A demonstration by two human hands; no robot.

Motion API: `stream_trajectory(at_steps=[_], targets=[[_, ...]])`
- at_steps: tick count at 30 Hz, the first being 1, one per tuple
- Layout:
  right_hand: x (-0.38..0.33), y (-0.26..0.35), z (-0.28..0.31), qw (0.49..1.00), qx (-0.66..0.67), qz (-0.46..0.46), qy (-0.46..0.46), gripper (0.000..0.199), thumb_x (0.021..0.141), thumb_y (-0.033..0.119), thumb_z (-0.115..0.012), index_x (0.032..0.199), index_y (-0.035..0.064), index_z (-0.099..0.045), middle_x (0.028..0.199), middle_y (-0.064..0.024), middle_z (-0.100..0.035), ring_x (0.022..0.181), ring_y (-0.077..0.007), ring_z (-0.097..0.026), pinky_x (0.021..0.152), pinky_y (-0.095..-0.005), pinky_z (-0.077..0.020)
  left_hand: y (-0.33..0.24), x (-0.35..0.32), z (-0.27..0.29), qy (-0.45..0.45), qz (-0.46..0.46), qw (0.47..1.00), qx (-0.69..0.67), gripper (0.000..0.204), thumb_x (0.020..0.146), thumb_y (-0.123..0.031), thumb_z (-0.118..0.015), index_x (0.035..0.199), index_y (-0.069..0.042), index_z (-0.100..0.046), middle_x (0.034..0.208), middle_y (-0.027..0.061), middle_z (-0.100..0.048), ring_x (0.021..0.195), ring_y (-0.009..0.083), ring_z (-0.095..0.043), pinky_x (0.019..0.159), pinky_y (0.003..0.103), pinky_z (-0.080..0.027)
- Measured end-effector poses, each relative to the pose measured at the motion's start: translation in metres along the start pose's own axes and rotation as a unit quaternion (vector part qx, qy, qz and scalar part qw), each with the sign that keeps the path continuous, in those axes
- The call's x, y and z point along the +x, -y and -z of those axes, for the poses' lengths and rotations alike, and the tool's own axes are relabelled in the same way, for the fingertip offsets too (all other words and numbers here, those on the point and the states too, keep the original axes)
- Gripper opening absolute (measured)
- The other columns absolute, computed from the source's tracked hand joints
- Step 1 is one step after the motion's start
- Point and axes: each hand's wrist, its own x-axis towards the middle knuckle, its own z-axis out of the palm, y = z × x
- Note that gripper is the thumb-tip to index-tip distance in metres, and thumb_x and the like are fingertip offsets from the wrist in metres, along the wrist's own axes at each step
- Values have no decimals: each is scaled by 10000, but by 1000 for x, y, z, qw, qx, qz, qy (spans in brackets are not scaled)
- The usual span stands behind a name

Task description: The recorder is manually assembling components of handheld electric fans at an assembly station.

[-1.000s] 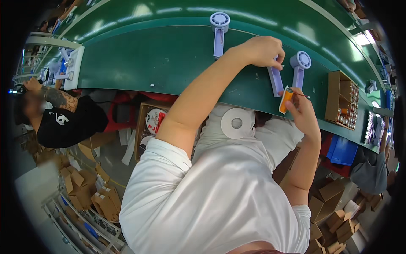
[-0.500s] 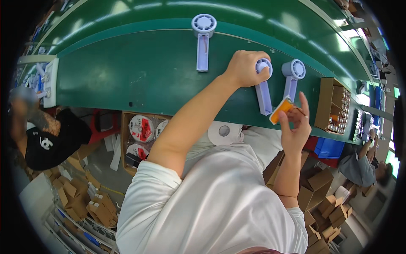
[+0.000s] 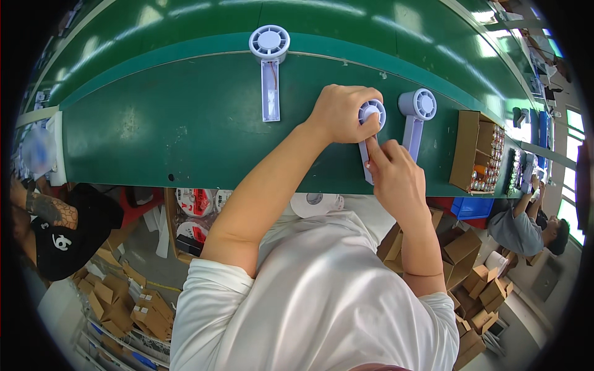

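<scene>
A lavender hand-held fan (image 3: 366,168) lies on the green workbench (image 3: 185,136), its round head away from me. My left hand (image 3: 339,113) is closed over that head and holds it down. My right hand (image 3: 396,176) rests on the fan's handle, fingers curled and the index fingertip pressing on the handle just below the head. Whether anything lies under those fingers is hidden. A second fan of the same kind (image 3: 416,108) lies just right of my hands. A third fan (image 3: 270,62) lies further off to the left, its head at the bench's far edge.
An open cardboard box (image 3: 465,148) of small cylinders stands at the right end of the bench. A green conveyor (image 3: 346,25) runs beyond. A person in black (image 3: 62,238) is at the left, another person (image 3: 526,229) at the right. Cardboard boxes (image 3: 470,272) crowd the floor.
My right hand held a small orange piece up beside the fan; it has come down onto the handle and the orange piece is out of sight. My left hand stayed on the fan's head.
</scene>
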Motion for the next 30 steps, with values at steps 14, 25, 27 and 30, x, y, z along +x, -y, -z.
stream_trajectory(at_steps=[14,25,27,30], targets=[[10,-18,23,965,215,-84,-121,388,784,17,-698,1171,16,-665,812,-142,-623,618,-232,-587,567,-322,-468,9,11,3,-158,8,987,-19,703,906,-482,-516,1373,26,-381,1367,248,-336,1237,369,-372,1025,454,-346],[143,-246,16,972,-104,-86,-193,279,898,163,-608,1171,142,-663,933,-132,-641,922,-317,-637,810,-427,-511,6,14,-6,-102,90,990,47,357,857,-91,-612,1200,-27,-533,1264,189,-380,1100,334,-462,950,418,-407],[119,-251,26,957,-121,-52,-258,206,892,155,-611,1086,121,-672,899,-119,-632,896,-301,-636,787,-416,-516,12,10,-6,-97,78,990,69,308,862,-98,-602,1163,-40,-569,1238,165,-421,1115,294,-459,890,377,-423],[55,-252,51,935,-168,-9,-313,87,867,153,-633,917,89,-662,830,-89,-605,840,-261,-629,737,-385,-523,6,12,-7,-79,76,992,66,292,849,-81,-604,1137,-39,-584,1213,155,-443,1110,291,-469,905,386,-409]])
